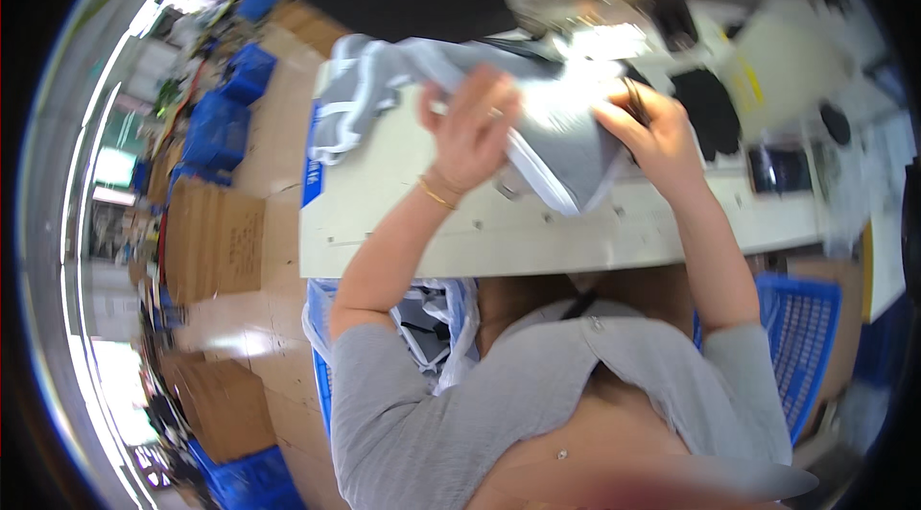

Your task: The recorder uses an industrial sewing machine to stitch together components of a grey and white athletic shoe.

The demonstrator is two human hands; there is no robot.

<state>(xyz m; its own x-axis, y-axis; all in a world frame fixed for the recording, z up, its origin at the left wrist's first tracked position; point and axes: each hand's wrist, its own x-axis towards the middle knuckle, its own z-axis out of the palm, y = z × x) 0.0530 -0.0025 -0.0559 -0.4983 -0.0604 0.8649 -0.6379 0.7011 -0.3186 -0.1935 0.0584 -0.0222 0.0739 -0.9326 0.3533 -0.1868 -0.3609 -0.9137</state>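
Observation:
A grey fabric piece with white edging (566,147) lies on the pale table, under the bright light. Over its left part is my left hand (475,126), smeared by motion, its fingers stretched and its thumb apart. My right hand (657,136) is closed at the fabric's right side, around a dark tool with a looped handle (637,103); its exact kind is too blurred to tell. The thumb of that hand reaches the fabric edge. More grey fabric with white strips (350,97) trails to the table's left end.
A pale worktable (403,232) spans the front. Black cloth pieces (708,112) and a dark phone-like slab (778,169) lie at right. Below are a plastic-lined bin (460,318) and a blue basket (801,337). Cardboard boxes (216,241) stand on the floor at left.

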